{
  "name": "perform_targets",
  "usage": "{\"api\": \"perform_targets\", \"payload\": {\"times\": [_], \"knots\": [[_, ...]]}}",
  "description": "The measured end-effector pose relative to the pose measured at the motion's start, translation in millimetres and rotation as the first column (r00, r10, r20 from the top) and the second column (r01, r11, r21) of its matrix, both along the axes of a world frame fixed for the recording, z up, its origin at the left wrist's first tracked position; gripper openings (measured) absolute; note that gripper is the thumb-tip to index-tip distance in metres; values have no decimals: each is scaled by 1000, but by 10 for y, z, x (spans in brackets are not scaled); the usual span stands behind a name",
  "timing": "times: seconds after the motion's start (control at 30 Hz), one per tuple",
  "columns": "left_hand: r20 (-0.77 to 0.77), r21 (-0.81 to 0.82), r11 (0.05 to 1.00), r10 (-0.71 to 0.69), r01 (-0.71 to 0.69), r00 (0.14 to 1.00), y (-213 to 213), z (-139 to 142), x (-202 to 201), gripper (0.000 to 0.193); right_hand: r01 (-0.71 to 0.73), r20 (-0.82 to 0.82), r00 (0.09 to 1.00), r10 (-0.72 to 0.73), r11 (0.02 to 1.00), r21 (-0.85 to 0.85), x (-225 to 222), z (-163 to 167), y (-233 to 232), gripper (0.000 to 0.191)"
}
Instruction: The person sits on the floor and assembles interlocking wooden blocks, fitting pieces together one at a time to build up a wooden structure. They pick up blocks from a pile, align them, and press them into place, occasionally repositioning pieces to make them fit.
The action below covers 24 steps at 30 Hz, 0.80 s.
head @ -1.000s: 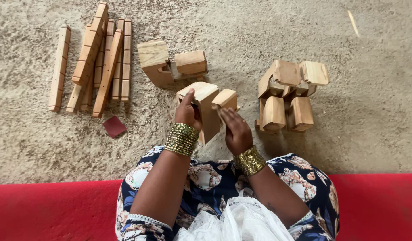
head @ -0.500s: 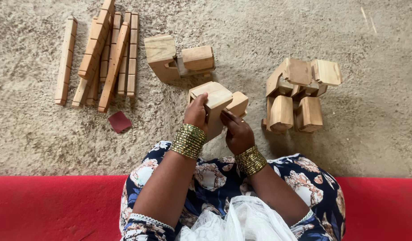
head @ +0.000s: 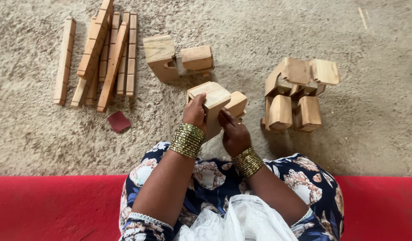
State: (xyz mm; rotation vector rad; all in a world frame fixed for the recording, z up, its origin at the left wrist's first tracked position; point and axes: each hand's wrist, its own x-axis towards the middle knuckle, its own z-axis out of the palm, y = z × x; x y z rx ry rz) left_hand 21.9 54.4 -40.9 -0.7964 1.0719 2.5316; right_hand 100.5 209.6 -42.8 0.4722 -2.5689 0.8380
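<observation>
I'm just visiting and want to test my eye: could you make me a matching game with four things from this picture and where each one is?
Things:
1. long wooden slats
2. small red square piece
3. wooden block piece
4. stack of rounded wooden blocks

Places:
A. held in the left hand and right hand
B. on the sandy floor at the right
C. lying side by side at the upper left
D. alone on the floor just below the slats

Pairs: 1-C, 2-D, 3-A, 4-B

Sticks [head: 98, 58] far left; block pair [head: 177, 58] centre-back; block cluster [head: 297, 93] right — held block [head: 215, 102] btwn, nearest person.
</observation>
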Motion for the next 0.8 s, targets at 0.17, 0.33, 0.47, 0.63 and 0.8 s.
{"api": "perform_targets", "payload": {"times": [0.17,0.33,0.47,0.63,0.8], "knots": [[-60,-44,999,-6,3,998,-5,-65,-36,58,31,-10,999,-30,988,148,-34,-113,287,34],[45,-44,999,-3,5,999,-7,184,-36,58,273,270,942,-200,924,-268,-198,-70,320,24],[51,-91,994,-55,60,997,16,268,-5,56,484,495,830,-256,773,-411,-326,132,76,31],[-106,-23,1000,12,-15,994,43,94,42,56,189,214,973,-85,826,-531,-170,181,-194,37],[-97,-96,995,-5,-4,995,84,48,4,56,-49,-11,999,48,988,-147,98,86,1,41]]}}
